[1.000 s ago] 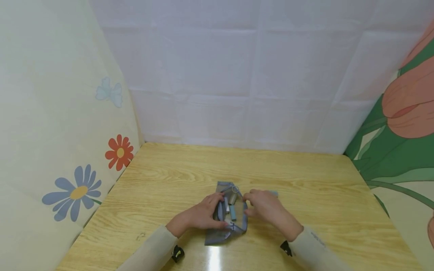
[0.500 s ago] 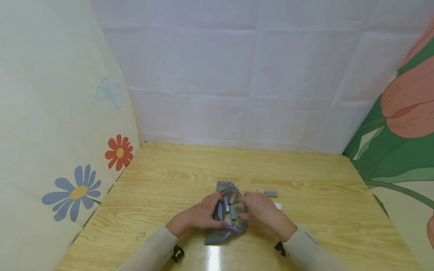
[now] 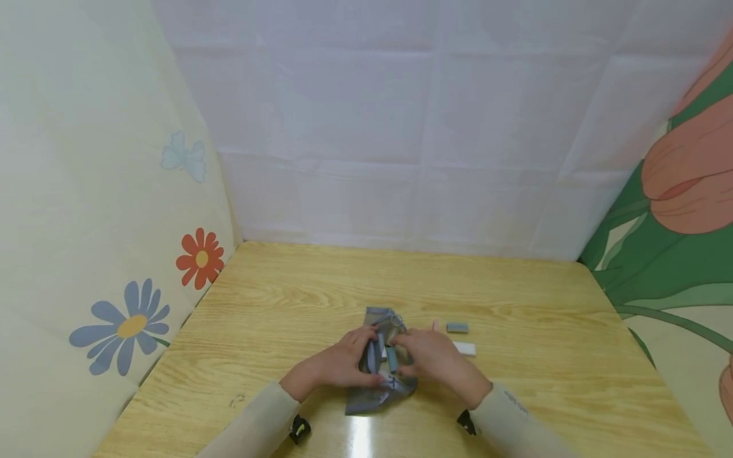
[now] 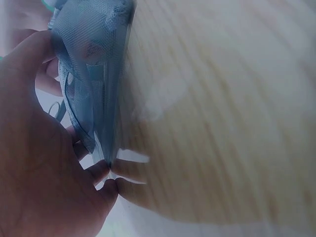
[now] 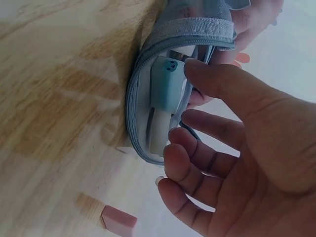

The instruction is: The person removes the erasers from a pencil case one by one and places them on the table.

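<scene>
A grey-blue mesh zip pouch (image 3: 364,402) lies on the table with its zipped mouth spread apart. My left hand (image 3: 342,361) holds its left side, thumb at the near part and fingers at the far part; the left wrist view shows the mesh (image 4: 94,29) beside the thumb. Inside are a teal eraser-like block (image 5: 167,84) with a small printed face, a pale cylindrical piece (image 5: 160,131) and a white piece. My right hand (image 3: 436,357) reaches over the mouth's right edge, fingers loosely bent, thumb tip right at the teal block.
Right of the pouch lie a blue-grey block (image 3: 457,327), a white block (image 3: 466,348) and a small pink block (image 3: 436,325) on the wooden table (image 3: 309,273). Printed cloth hangs at both sides, and a pale cloth (image 3: 355,127) stands behind the table.
My right hand has moved left from the pouch's right edge to over its mouth, uncovering the white and pink blocks on the table. The left hand and the pouch stay put.
</scene>
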Demonstrator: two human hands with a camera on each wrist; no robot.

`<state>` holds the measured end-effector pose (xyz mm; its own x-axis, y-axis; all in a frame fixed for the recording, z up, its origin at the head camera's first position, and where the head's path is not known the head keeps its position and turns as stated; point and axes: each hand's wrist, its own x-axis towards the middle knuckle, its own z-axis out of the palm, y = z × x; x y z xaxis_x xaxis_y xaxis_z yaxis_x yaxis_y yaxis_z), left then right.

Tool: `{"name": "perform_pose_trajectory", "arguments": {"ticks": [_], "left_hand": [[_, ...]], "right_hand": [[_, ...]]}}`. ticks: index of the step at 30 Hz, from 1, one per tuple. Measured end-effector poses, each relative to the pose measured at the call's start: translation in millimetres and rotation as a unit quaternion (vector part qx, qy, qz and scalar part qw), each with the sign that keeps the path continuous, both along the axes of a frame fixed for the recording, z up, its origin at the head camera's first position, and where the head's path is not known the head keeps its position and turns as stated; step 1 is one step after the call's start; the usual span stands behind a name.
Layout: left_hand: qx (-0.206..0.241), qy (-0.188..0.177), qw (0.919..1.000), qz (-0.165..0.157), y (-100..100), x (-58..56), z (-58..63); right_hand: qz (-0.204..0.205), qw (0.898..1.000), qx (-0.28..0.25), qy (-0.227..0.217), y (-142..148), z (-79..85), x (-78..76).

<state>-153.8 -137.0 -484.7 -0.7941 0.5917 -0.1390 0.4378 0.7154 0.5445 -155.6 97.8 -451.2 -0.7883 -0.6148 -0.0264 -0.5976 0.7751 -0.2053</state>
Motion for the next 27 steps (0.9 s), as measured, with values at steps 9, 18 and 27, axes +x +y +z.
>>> {"name": "perform_pose_trajectory", "arguments": {"ticks": [9,18,27], "left_hand": [[-0.004,0.005,1.0000,0.001,-0.3,-0.1,-1.9],[-0.003,0.001,1.0000,0.000,-0.2,0.8,-0.3],[0.005,0.015,0.9999,-0.005,-0.2,0.2,-1.7]], "right_hand": [[-0.015,1.000,0.016,-0.014,-4.8,-2.7,0.3],[-0.008,1.000,0.026,-0.005,-7.1,-4.1,-0.1],[-0.016,0.999,0.025,-0.012,-8.8,-4.8,-0.9]]}}
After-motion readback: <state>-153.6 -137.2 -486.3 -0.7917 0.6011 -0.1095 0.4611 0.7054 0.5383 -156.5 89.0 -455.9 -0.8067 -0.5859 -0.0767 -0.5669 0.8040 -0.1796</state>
